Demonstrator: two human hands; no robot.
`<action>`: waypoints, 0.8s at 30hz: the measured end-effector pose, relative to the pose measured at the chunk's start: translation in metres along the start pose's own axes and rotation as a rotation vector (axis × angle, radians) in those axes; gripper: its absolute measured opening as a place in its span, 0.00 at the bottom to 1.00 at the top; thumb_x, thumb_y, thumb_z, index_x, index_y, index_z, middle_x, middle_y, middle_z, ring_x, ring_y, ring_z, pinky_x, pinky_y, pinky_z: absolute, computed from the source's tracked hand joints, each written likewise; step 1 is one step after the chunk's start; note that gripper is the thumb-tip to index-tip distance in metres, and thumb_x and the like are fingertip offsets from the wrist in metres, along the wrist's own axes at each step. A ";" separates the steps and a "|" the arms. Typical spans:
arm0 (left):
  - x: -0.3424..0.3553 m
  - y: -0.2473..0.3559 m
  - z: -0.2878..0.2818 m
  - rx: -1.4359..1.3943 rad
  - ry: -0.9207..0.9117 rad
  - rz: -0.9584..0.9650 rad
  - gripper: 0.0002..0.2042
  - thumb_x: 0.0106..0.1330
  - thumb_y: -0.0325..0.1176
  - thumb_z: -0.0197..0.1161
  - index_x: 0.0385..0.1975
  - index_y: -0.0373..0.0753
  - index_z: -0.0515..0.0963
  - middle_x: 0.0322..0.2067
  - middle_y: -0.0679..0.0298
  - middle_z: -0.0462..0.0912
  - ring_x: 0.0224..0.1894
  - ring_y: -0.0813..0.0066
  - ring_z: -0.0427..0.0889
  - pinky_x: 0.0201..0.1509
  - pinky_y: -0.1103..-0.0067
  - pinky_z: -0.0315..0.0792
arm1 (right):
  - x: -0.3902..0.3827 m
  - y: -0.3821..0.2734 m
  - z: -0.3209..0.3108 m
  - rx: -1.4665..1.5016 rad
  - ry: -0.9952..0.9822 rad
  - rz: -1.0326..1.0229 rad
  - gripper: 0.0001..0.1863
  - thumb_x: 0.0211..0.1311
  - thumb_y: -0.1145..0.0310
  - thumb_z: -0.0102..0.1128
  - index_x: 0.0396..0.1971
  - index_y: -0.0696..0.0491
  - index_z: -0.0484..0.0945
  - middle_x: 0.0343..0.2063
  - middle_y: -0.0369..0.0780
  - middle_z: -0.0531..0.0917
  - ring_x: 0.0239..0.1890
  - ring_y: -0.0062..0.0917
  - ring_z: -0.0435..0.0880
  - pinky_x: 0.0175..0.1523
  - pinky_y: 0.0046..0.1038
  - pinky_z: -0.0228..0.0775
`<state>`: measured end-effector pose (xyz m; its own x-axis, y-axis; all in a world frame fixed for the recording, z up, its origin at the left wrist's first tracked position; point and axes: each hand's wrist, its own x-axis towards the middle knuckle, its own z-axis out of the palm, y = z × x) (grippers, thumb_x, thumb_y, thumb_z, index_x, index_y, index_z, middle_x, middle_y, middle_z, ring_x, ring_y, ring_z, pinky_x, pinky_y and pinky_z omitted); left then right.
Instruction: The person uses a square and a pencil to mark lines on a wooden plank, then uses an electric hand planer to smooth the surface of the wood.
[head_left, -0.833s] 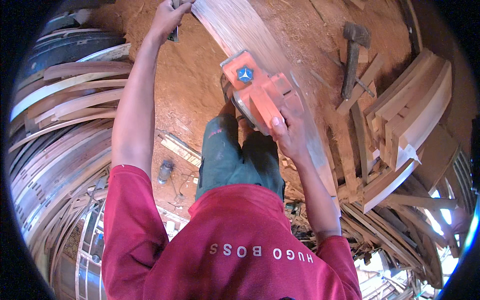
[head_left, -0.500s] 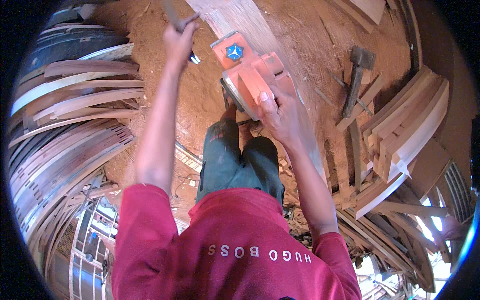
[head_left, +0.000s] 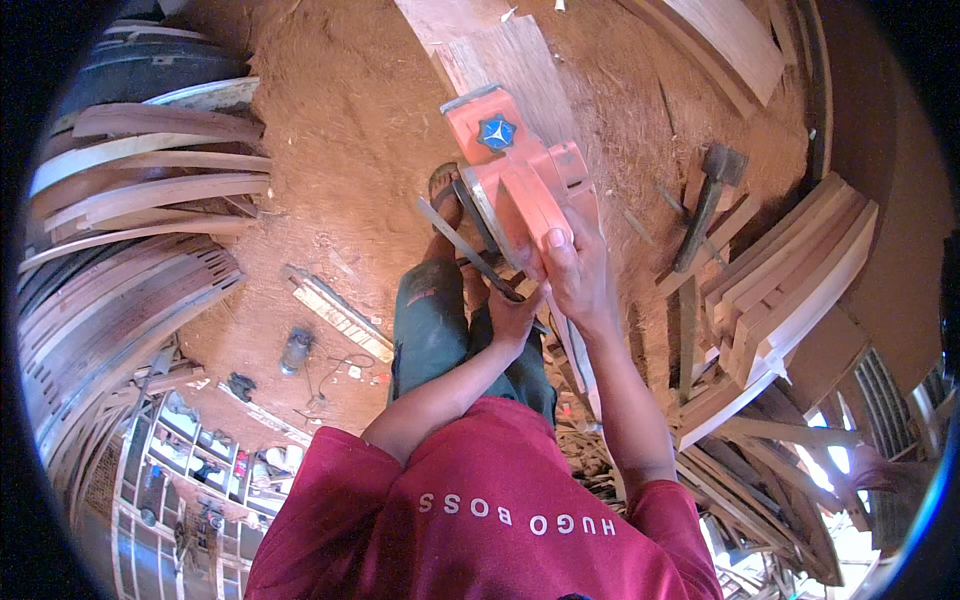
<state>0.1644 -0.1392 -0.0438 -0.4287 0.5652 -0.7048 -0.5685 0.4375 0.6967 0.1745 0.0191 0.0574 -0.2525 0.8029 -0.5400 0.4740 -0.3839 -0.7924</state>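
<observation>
My right hand [head_left: 574, 272] grips the handle of an orange power planer [head_left: 478, 118] with a blue knob, which rests on a pale wooden board [head_left: 510, 50] running lengthwise in front of me. Below the planer, beside my right hand, my left hand [head_left: 516, 318] is closed on a thin flat metal tool [head_left: 446, 228], whose blade slants up to the left. My feet and dark-clothed legs show beneath. The far side of the planer's underside and part of the board are hidden.
Curved timber pieces [head_left: 150, 185] are stacked along the left, more [head_left: 785, 270] on the right. A hammer-like mallet [head_left: 700, 215] lies on offcuts at right. On the sandy floor [head_left: 330, 130] lie a plank [head_left: 340, 318], a small cylindrical tool [head_left: 296, 350] and cords; loose boards [head_left: 730, 50] lie top right.
My left hand has come down and inward from the board's far end, bringing the metal tool beside the planer. The planer, still in my right hand, first moved slightly forward, then back.
</observation>
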 end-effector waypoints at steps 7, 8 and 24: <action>0.003 -0.006 0.003 -0.019 -0.026 -0.054 0.22 0.56 0.32 0.77 0.46 0.34 0.75 0.39 0.66 0.82 0.41 0.77 0.79 0.49 0.78 0.73 | 0.017 -0.008 0.010 -0.090 0.055 0.004 0.33 0.68 0.40 0.49 0.49 0.59 0.79 0.32 0.51 0.85 0.36 0.42 0.86 0.42 0.40 0.74; 0.005 -0.029 -0.006 0.052 -0.040 -0.060 0.21 0.55 0.33 0.77 0.44 0.34 0.75 0.36 0.68 0.80 0.38 0.78 0.78 0.46 0.79 0.73 | 0.023 -0.015 0.012 -0.120 0.042 0.009 0.34 0.68 0.39 0.48 0.50 0.57 0.79 0.34 0.52 0.85 0.38 0.45 0.86 0.43 0.42 0.74; 0.002 -0.049 -0.024 0.191 -0.096 -0.167 0.26 0.52 0.46 0.81 0.28 0.41 0.66 0.25 0.75 0.64 0.26 0.82 0.63 0.29 0.80 0.62 | 0.150 -0.090 0.052 -0.264 0.171 -0.431 0.30 0.72 0.44 0.44 0.26 0.58 0.76 0.20 0.41 0.76 0.25 0.27 0.75 0.33 0.32 0.66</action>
<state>0.1744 -0.1761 -0.0830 -0.2667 0.5336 -0.8026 -0.4791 0.6491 0.5908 0.0497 0.1502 0.0331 -0.3407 0.9337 -0.1101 0.5594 0.1072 -0.8219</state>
